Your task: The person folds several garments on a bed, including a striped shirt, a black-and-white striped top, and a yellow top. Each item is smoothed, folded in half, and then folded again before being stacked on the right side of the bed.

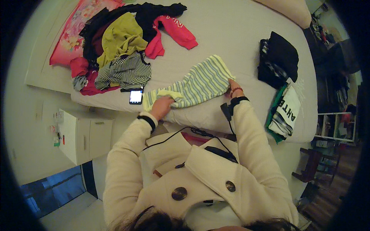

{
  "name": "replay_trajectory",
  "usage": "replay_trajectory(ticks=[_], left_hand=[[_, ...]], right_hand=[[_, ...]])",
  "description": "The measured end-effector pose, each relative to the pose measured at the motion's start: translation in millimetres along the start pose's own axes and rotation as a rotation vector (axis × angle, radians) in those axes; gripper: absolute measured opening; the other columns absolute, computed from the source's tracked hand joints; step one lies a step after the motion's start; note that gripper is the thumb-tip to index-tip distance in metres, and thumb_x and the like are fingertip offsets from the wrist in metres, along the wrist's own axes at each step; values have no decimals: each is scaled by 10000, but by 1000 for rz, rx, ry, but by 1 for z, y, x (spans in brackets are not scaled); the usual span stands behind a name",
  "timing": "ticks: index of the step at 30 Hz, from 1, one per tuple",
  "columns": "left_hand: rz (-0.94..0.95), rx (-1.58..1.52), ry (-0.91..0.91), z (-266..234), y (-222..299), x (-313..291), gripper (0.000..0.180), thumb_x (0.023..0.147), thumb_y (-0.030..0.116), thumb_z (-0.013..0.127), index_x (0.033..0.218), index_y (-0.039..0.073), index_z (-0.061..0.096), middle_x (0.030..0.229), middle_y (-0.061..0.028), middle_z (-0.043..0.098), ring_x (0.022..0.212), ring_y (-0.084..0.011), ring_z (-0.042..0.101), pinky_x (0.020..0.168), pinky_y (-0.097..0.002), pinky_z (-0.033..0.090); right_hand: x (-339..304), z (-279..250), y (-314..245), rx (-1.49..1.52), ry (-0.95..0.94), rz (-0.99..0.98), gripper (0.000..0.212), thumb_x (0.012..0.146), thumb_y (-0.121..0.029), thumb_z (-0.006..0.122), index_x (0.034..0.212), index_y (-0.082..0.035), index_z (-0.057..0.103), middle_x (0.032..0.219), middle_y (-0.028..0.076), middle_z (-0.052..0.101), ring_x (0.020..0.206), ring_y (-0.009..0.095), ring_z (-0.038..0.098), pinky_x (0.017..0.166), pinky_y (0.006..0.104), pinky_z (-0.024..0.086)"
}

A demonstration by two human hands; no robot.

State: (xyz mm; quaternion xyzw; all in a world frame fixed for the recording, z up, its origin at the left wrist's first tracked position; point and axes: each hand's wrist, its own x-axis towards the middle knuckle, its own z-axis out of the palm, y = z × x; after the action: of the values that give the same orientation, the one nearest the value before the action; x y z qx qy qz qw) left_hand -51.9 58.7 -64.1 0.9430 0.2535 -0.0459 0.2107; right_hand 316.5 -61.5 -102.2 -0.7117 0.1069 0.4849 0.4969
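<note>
Currently | head view: grasps striped garment [206, 82] by its left part in left grip [162, 108], pinches its right end in right grip [236, 91] | spread on bed [227, 42], just beside the near edge | just left, lit phone [135, 96]; beyond that, heaped clothes [122, 40]; well to the right, dark folded stack [283, 56] and lighter folded stack [285, 111]

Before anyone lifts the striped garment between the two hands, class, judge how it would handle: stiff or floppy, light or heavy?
The striped garment is probably floppy: a flap lies folded beside the left hand. It is likely light, looking like thin cloth. It seems unlikely to roll, since it lies spread fairly flat on the bed.
</note>
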Motion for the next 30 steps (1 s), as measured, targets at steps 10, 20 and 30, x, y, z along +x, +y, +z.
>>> replay_trajectory(ticks=[10,20,30], left_hand=[[235,-288,445,-149,13,88,436,715,-23,501,1127,97,579,1046,-133,614,981,-264,581,856,-304,440],[240,230,80,-1,59,37,380,740,73,471,1067,204,613,997,-104,596,933,-283,548,804,-412,419],[250,54,11,-1,44,30,482,706,15,490,1145,200,564,1026,-138,601,922,-315,579,777,-395,462]], right_hand=[[-24,-81,-122,541,-357,-471,187,819,-177,532,976,-76,531,928,69,579,823,222,567,764,401,491],[-50,-197,36,-151,-269,-437,343,793,-200,531,1118,-91,533,1074,47,578,955,188,557,834,349,450],[-22,-175,81,-727,196,-150,328,708,-195,663,1003,-62,608,947,129,631,779,310,617,637,424,487]])
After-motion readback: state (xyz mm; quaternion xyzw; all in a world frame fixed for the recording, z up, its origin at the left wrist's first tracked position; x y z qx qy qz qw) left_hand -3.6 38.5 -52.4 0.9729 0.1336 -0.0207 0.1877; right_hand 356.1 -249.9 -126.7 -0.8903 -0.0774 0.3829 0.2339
